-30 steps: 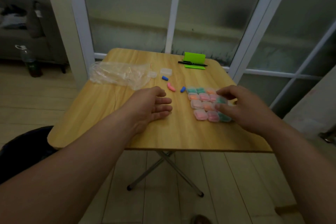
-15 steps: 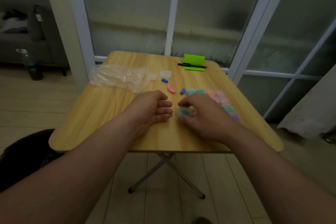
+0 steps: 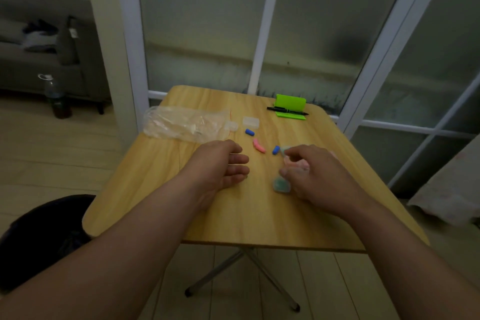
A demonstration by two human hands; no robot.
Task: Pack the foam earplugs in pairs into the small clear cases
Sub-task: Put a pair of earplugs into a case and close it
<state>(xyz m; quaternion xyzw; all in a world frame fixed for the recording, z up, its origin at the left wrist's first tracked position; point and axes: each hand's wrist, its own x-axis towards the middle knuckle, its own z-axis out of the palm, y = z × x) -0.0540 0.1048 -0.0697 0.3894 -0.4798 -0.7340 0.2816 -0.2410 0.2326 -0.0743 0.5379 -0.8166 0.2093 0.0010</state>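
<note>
two hands [image 3: 218,167] [image 3: 320,176], pink case [image 3: 294,163] in the right

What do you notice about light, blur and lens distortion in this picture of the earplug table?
Head view: dim, flat light, no glare on the table. Head view: the right hand and the teal case by its thumb are motion-smeared; the blue earplug looks sharper. Head view: the wide lens makes the window frame lean outward.

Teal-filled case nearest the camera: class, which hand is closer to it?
Right. The right hand sits against the teal-filled case, thumb at its far edge; the left hand rests on the table to its left, clearly apart.
</note>
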